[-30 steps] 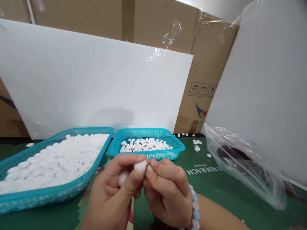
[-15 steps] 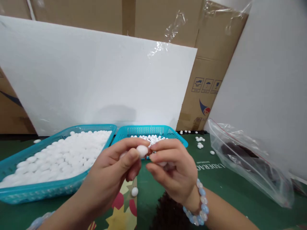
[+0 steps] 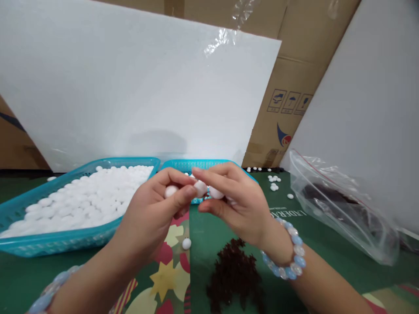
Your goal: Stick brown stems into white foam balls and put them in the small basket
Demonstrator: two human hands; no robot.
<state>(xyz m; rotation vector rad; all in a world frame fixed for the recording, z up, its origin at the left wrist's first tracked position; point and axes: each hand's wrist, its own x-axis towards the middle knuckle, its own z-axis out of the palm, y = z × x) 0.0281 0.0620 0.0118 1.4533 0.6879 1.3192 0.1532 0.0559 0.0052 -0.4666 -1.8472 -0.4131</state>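
Note:
My left hand [image 3: 160, 196] is closed, pinching a small white ball [image 3: 200, 189] between thumb and fingertips. A second white ball [image 3: 170, 191] sits among its curled fingers. Against it on the right, my right hand [image 3: 237, 198] is closed too, with a white ball [image 3: 216, 192] between its thumb and fingers; its fingertips reach over the left hand's ball. Below the hands, one loose white ball [image 3: 186, 244] with tiny dark marks on top lies on the table. A heap of dark reddish-brown small pieces [image 3: 234, 277] lies under my right wrist.
A blue tray [image 3: 65, 246] full of white balls stands at the left. Behind my hands is a blue basket [image 3: 196, 164], partly hidden. Several loose balls [image 3: 274, 186] and a clear zip bag [image 3: 347, 213] with dark contents lie right. A white board [image 3: 140, 87] leans against cardboard behind.
The fingers of my right hand have moved left over the left hand's ball, and the hands are closer together. The camera has tilted downward, showing more of the brown heap.

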